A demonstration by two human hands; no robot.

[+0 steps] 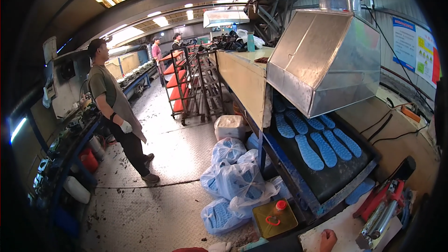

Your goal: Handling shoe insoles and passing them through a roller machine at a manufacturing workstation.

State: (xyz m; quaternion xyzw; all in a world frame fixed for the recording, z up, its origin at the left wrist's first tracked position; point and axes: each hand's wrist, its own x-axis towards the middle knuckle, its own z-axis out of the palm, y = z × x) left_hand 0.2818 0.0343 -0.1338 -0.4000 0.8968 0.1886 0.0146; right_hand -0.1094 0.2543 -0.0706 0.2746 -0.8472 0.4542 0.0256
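At the lower edge, my right hand (pixel 328 240) shows only in part, bare, its fingers curled over a pale worktop (pixel 343 229). Anything inside them is hidden. Farther left a white-gloved hand (pixel 219 247), apparently my left, is cut off by the frame, its fingers too little in view to read. Beside it lies something red (pixel 190 249). Right of my right hand stands a red and silver metal device (pixel 382 212) with a roller-like bar. Blue textured insoles (pixel 309 151) lie in rows on a black conveyor belt (pixel 298 175) ahead.
A metal hood (pixel 322 65) covers the belt's far part. Clear bags of blue insoles (pixel 240 179) and a yellowish can with a red cap (pixel 275 219) stand left of it. A person in an apron (pixel 116 98) stands left, near a wheeled rack (pixel 179 82); two others are farther back.
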